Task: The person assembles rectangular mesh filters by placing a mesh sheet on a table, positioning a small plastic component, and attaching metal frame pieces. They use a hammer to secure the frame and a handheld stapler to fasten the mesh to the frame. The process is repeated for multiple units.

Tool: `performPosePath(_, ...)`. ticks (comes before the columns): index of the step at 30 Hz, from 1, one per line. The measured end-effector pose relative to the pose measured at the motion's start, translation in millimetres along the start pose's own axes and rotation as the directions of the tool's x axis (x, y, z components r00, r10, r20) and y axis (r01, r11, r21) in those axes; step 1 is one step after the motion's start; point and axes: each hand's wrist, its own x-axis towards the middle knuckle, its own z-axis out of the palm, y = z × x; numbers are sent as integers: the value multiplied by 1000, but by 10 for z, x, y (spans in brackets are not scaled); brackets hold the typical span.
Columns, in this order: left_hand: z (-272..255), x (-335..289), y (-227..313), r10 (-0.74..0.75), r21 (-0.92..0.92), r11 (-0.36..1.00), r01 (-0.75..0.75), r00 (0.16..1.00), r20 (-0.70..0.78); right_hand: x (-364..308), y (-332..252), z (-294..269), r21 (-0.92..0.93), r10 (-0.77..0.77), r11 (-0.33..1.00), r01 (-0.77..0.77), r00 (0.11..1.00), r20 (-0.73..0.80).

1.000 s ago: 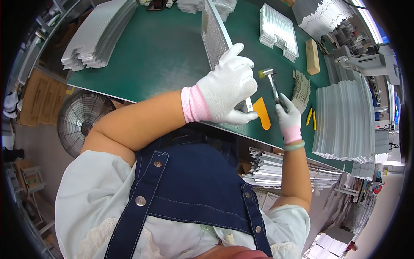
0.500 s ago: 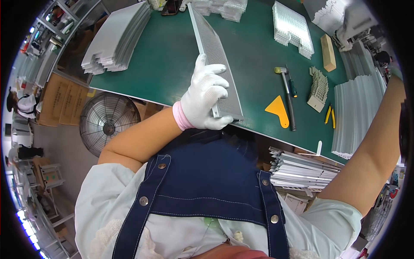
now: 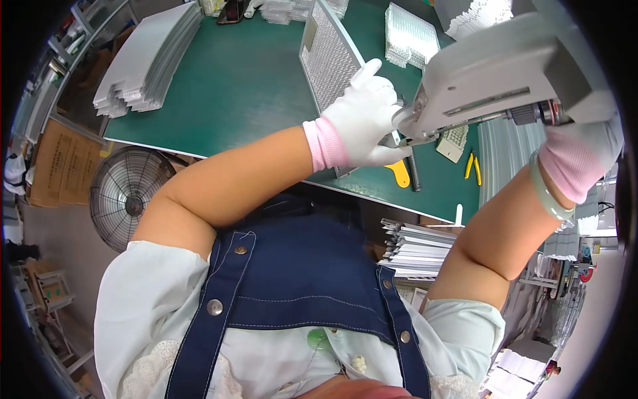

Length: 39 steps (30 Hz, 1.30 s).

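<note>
My left hand (image 3: 365, 113), in a white glove with a pink cuff, grips a thin framed mesh panel (image 3: 330, 56) that stands tilted on edge near the front of the green table. Its thumb and fingers close around the panel's right-hand frame edge. My right hand (image 3: 590, 149), gloved too, is wrapped around a bulky grey power tool (image 3: 492, 73), though its fingers are mostly hidden. The tool's narrow nose points left and reaches the frame edge beside my left fingertips; whether it touches I cannot tell.
On the green table (image 3: 232, 86) lie a stack of mesh sheets (image 3: 143, 60), a yellow scraper (image 3: 400, 174), a dark tool handle (image 3: 415, 174), yellow pliers (image 3: 472, 167) and clear ribbed sheets (image 3: 411, 36). A floor fan (image 3: 133, 203) stands left. Metal strips (image 3: 415, 246) sit below the table's front edge.
My right hand has come in from the far right, bringing the grey power tool to the panel. My left hand has moved right and turned the panel so its mesh face shows.
</note>
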Motion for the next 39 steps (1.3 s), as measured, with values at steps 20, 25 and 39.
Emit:
performPosePath(20,45,16,13,-42,33,999,39,997,71,-4,-86,-148,155,76,987,-47,981,-181)
performPosePath(25,34,-11,16,-34,70,997,29,997,74,12,-49,-163,209,210,959,-193,976,-61)
performPosePath(39,21,-9,43,-69,5,998,69,986,154,73,736,-536,66,146,984,-165,963,228)
